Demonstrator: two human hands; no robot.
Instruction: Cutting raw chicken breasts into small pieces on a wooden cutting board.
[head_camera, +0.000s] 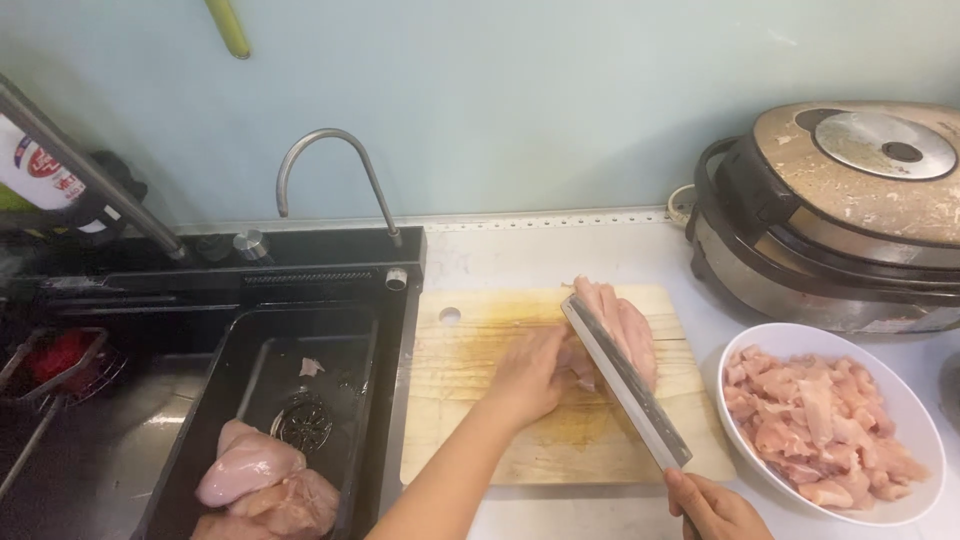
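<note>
The left hand (530, 375) presses flat on a raw chicken breast (625, 330) lying on the wooden cutting board (480, 420), fingers spread over the meat rather than closed around it. The right hand (712, 508) is clamped on the handle of a cleaver (625, 380) whose blade lies across the meat. The breast looks soft, wet and slippery, so it is best pinned from above near the cut; a white bowl (905, 400) of cut pieces stands just beside the board.

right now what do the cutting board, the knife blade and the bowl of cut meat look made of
Cutting board: pale wood, matte, visible grain and stains. Knife blade: grey metal, likely steel, dull sheen. Bowl: white, glossy rim, ceramic or perhaps melamine.
</note>
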